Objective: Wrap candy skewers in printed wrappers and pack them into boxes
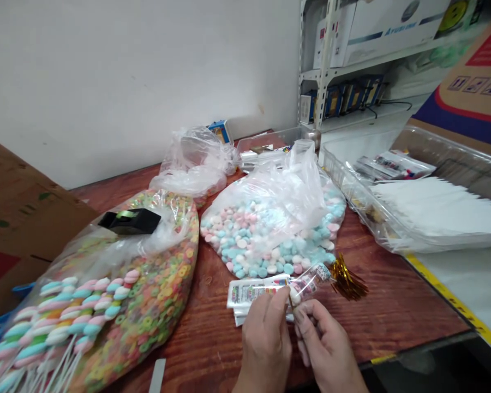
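My left hand (265,346) and my right hand (323,344) meet low in the middle of the view, and both fingers pinch a clear plastic candy packet (309,285) with a printed label. Its far end points towards a tuft of gold foil tinsel (346,278) on the wooden table (393,311). Under my left fingers lies a stack of printed packets (245,297). Beyond them sits a plastic bag of pastel round candies (262,240). To the left are a bag of coloured cereal rings (155,295) and several twisted marshmallow sticks (65,322).
A black tape dispenser (131,221) rests on the cereal bag. A clear plastic tray (417,191) holding white paper and packets stands to the right. A crumpled plastic bag (194,161) lies behind. Cardboard boxes (20,218) sit at left, and a metal shelf (323,65) stands at the back.
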Demonstrator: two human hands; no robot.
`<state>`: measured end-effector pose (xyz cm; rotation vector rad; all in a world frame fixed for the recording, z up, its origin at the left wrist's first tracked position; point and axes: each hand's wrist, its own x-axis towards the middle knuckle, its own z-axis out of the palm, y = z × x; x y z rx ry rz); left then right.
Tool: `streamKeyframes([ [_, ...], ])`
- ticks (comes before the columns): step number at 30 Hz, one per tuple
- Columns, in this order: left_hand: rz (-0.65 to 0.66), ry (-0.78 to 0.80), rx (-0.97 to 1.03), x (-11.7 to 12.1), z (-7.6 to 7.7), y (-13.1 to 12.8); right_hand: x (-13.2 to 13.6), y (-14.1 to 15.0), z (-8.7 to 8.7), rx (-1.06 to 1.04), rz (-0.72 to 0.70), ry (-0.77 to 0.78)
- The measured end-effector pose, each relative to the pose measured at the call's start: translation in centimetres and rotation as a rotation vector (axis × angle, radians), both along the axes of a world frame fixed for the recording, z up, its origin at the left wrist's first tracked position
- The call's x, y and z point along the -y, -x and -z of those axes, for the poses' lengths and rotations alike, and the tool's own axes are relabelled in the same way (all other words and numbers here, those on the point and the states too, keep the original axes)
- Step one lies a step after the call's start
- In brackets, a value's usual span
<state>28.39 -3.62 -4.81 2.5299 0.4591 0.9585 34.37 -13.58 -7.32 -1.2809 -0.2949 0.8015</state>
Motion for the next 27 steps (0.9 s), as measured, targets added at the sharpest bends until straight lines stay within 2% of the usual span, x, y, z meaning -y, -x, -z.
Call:
streamKeyframes([
  [3, 0.055, 0.094, -0.001, 0.0, -0.1, 0.0, 0.2, -0.3, -0.1, -0.020, -0.055, 0.001],
  [5, 0.063, 0.250, 0.024, 0.0, -0.3, -0.2, 0.2, -0.5, -0.1, 0.070, -0.042, 0.047],
  [7, 0.017, 0.539, 0.035, 0.2, -0.7, -0.6, 0.1, -0.9, -0.1, 0.314, 0.015, 0.125],
  [10, -0.050, 1.182, 0.066, 0.6, -1.1, -1.4, -0.2, -1.6, 0.0, 0.731, 0.123, 0.198],
  [12, -0.043, 1.538, 0.155, 1.0, -1.2, -1.9, -0.5, -1.9, 0.0, 0.833, 0.157, 0.193],
  [14, -0.028, 1.727, 0.251, 1.3, -1.3, -2.3, -0.8, -2.0, 0.0, 0.820, 0.162, 0.189],
  [16, -0.016, 1.794, 0.297, 1.5, -1.3, -2.4, -0.9, -2.2, -0.2, 0.805, 0.157, 0.215],
  [18, -0.008, 1.773, 0.297, 1.5, -1.2, -2.3, -0.9, -2.4, -0.5, 0.872, 0.127, 0.252],
  [20, -0.003, 1.604, 0.216, 1.3, -1.1, -2.0, -0.8, -2.6, -0.7, 1.000, 0.104, 0.273],
  [25, 0.111, 0.648, 0.016, 0.2, -0.1, -0.9, -0.3, -3.1, -0.6, 1.170, 0.120, 0.238],
  [27, 0.121, 0.487, -0.022, -0.1, 0.3, -0.6, -0.3, -3.0, -0.5, 1.189, 0.096, 0.222],
])
